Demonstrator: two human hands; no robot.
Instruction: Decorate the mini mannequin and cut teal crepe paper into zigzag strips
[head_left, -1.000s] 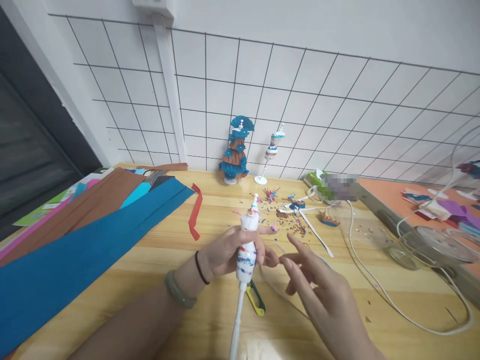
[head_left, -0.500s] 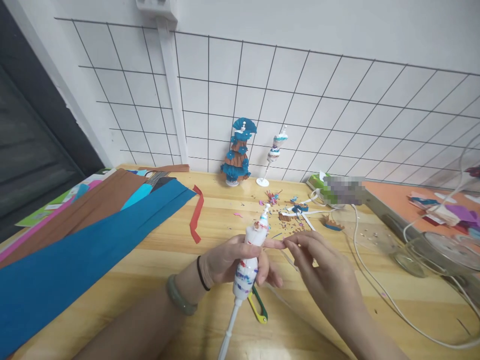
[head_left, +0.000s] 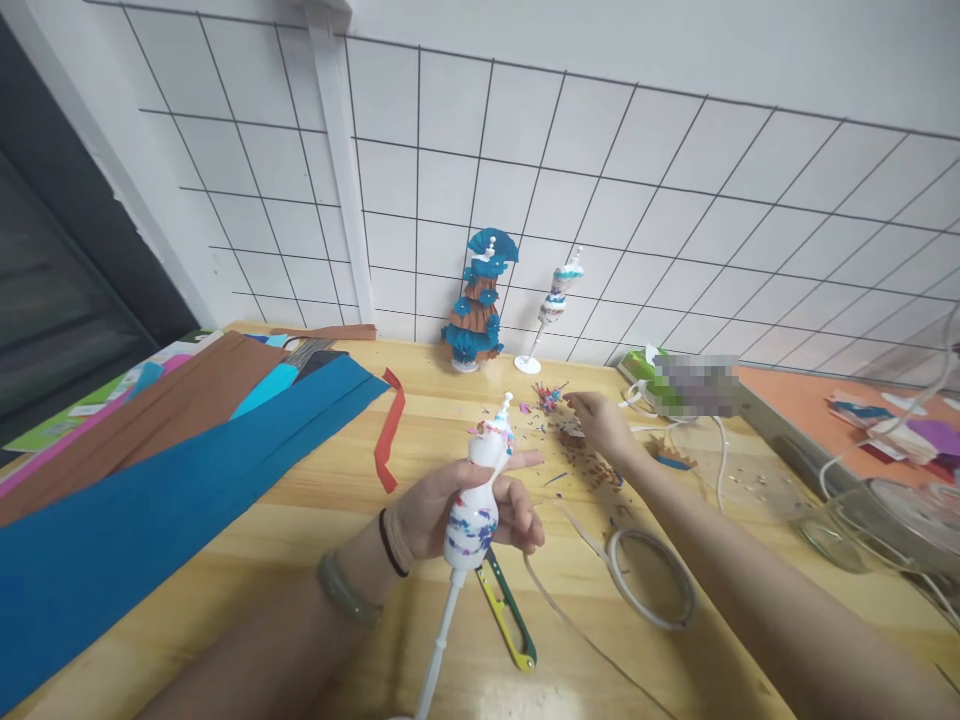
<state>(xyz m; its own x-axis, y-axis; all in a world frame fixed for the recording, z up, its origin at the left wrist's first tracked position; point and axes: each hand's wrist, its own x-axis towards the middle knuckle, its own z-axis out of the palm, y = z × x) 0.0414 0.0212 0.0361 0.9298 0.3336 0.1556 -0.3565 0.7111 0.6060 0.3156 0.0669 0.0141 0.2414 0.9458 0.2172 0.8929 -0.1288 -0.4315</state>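
Note:
My left hand [head_left: 450, 500] is wrapped round a small white mannequin [head_left: 474, 510] on a thin stand, marked with red, blue and purple patches; the index finger points out to the right. Farther back on the table, my right hand [head_left: 596, 420] reaches over the paper scraps, fingers pressed together beside a small pink and blue pile [head_left: 550, 397]. What its fingertips hold, if anything, is too small to tell. Green and yellow scissors [head_left: 514, 625] lie below my left hand. A roll of white tape [head_left: 651, 578] lies under my right forearm.
Blue crepe paper [head_left: 187, 470] and brown sheets cover the left side, near a red strip [head_left: 388, 430]. By the wall grid stand a dressed mannequin [head_left: 476, 310] and a bare one [head_left: 555, 300]. A white cable [head_left: 724, 470] and clear containers [head_left: 892, 520] are at right.
My right hand has moved away from my left fingertip, back to the scraps, uncovering the tape roll. The held mannequin has shifted slightly left, and the view has moved a little.

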